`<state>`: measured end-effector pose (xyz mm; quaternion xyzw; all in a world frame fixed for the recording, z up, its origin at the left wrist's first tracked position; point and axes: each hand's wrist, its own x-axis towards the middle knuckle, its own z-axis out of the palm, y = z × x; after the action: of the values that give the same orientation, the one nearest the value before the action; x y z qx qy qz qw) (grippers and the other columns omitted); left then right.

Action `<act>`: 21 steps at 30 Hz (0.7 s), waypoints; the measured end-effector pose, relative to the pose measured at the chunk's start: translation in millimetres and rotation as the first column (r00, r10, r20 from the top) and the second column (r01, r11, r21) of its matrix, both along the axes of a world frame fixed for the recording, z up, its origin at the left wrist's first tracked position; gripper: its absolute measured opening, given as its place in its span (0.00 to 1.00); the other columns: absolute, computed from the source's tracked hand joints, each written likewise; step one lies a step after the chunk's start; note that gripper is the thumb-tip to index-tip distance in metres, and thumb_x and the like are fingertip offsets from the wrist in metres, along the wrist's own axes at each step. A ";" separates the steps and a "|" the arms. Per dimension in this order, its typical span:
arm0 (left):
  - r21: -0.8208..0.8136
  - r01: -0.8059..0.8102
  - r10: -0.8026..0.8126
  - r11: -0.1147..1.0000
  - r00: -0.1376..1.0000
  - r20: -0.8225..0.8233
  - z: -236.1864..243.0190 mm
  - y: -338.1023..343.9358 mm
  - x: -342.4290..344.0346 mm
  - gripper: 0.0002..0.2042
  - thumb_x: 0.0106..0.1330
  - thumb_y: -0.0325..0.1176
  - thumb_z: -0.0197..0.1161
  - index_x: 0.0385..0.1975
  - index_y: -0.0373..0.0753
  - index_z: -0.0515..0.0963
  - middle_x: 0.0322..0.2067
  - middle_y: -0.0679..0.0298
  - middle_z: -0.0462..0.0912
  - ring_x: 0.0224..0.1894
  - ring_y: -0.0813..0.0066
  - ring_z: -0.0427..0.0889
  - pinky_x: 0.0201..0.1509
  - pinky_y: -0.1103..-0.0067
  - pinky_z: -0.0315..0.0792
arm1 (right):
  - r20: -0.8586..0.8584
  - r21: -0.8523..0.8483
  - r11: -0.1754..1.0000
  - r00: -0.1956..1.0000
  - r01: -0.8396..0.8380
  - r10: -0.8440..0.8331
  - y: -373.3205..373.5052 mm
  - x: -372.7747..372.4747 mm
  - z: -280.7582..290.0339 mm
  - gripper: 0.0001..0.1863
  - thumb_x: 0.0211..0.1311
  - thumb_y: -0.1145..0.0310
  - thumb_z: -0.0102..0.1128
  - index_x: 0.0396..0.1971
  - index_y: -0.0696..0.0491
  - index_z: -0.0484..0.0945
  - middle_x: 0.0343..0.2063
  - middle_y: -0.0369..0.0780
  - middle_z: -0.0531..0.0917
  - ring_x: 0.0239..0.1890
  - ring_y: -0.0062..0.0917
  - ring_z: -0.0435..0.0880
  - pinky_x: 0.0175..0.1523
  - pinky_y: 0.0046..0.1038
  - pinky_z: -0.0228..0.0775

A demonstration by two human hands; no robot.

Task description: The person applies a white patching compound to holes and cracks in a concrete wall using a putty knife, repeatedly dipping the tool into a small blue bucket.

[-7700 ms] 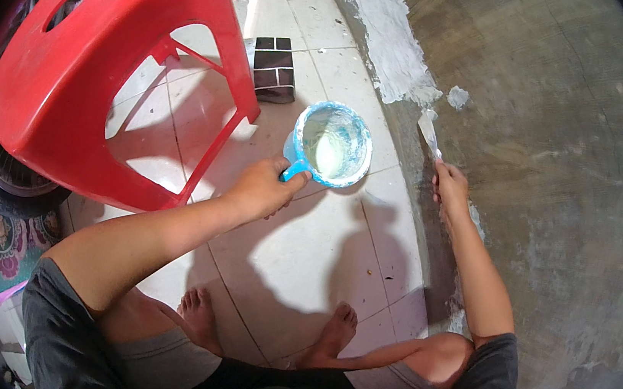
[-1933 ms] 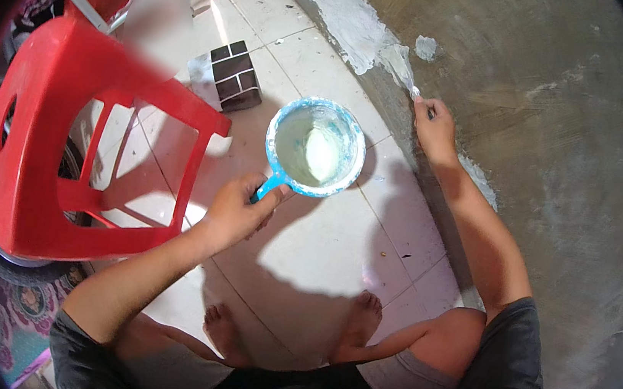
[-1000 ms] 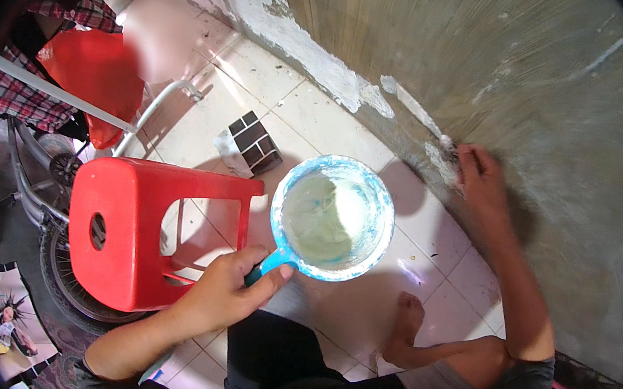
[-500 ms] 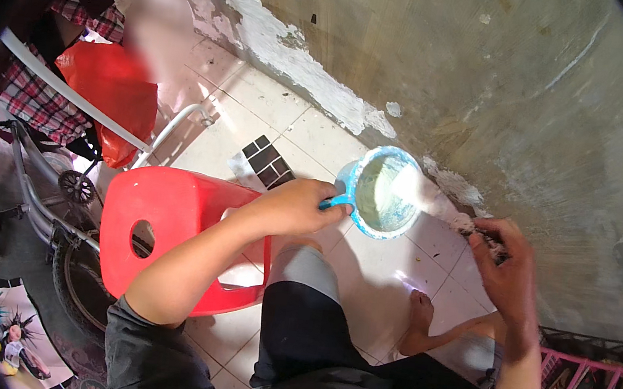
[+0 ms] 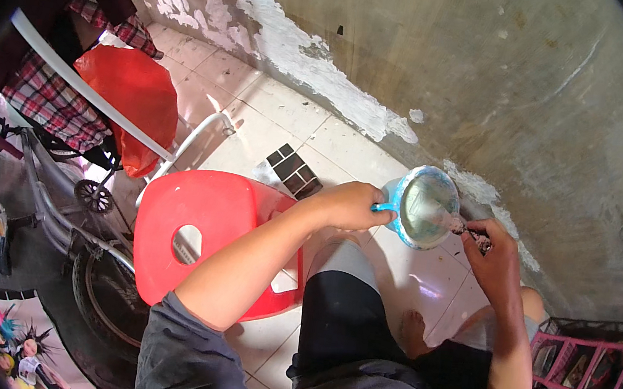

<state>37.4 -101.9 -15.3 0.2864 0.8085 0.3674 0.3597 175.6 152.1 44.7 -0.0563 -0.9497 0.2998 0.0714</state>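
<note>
My left hand (image 5: 356, 206) is closed round the handle of a light blue plastic dipper (image 5: 397, 198). The dipper is tilted so its mouth faces up toward me, and whitish smears coat its rim and inside. To the right of it, my right hand (image 5: 492, 261) grips a hand tool (image 5: 460, 227) with a dark, crusted handle. The tool's front end reaches over the rim into the dipper, where blur and glare hide its shape. I cannot tell whether it is a scraper or a brush.
A red plastic stool (image 5: 169, 232) stands left of my leg. Bare wall with white patches (image 5: 297, 47) rises ahead. Dark tile pieces (image 5: 295, 171) lie on the floor. Farther left are a bicycle (image 5: 43, 187) and a red bag (image 5: 134, 97); a pink rack (image 5: 592, 365) stands right.
The tool's front end has moved left and down, deeper into the dipper, and my hands are closer together. The whole view has shifted, so stool and wall appear farther right.
</note>
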 end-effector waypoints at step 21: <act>-0.099 0.013 -0.023 0.995 0.995 -0.101 -0.8 -13.2 -17.2 0.23 0.65 0.53 0.62 0.38 0.34 0.81 0.16 0.62 0.77 0.19 0.73 0.78 0.27 0.76 0.72 | -0.105 -0.015 0.995 0.990 -0.095 0.093 16.3 -9.4 -29.4 0.11 0.58 0.68 0.65 0.39 0.56 0.79 0.37 0.48 0.82 0.37 0.41 0.82 0.42 0.35 0.74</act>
<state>20.2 -115.1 -16.1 0.2940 0.8402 0.3090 0.3349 166.2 168.4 15.3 0.0034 -0.9432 0.3148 0.1060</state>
